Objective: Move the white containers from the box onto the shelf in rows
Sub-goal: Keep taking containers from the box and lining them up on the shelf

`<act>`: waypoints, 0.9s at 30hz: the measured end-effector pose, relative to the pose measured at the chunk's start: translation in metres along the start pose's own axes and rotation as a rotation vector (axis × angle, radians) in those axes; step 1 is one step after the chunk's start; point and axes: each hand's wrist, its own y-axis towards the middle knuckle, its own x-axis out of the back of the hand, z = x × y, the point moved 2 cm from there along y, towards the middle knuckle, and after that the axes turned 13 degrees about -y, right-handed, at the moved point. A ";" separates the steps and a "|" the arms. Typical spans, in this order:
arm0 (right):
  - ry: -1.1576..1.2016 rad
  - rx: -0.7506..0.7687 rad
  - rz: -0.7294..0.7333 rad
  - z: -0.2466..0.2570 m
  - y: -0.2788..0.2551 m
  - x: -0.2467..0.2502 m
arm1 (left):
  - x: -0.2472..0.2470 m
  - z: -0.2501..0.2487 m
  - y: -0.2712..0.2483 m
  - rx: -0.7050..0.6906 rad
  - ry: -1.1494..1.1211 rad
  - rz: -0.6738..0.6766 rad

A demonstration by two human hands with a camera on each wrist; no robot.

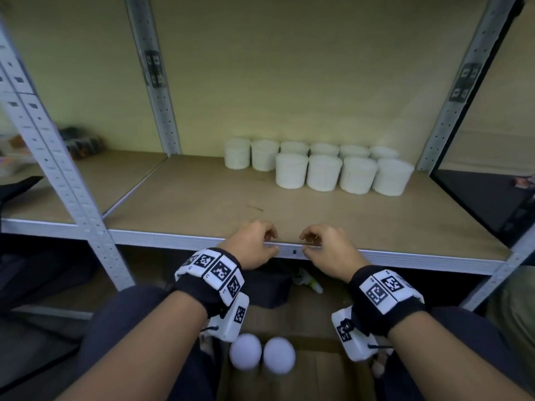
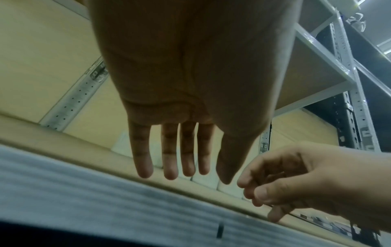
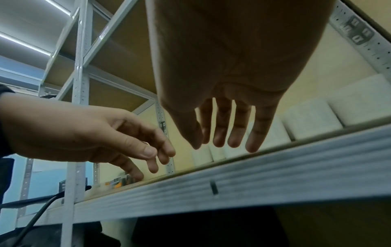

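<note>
Several white containers stand in two rows at the back right of the wooden shelf; they also show in the right wrist view as white containers. Two more white containers sit in the cardboard box below, between my forearms. My left hand and right hand hover side by side over the shelf's metal front edge, far from the rows. Both hold nothing. The wrist views show the left hand and right hand with relaxed, nearly straight fingers.
Grey perforated uprights frame the shelf on both sides. Dark and orange items lie on the neighbouring shelf to the left. Under the shelf sit a dark bag and a small white-green object. Bare board spreads left of and in front of the rows.
</note>
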 end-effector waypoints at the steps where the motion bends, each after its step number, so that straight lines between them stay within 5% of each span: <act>1: 0.010 -0.002 0.015 0.000 -0.004 -0.009 | -0.005 0.005 -0.006 0.011 -0.013 0.006; 20: -0.171 -0.071 0.637 -0.028 -0.018 -0.211 | -0.156 0.168 -0.012 0.472 0.065 0.485; 27: -0.252 -0.068 0.802 -0.037 -0.026 -0.276 | -0.230 0.230 -0.011 0.548 0.222 0.531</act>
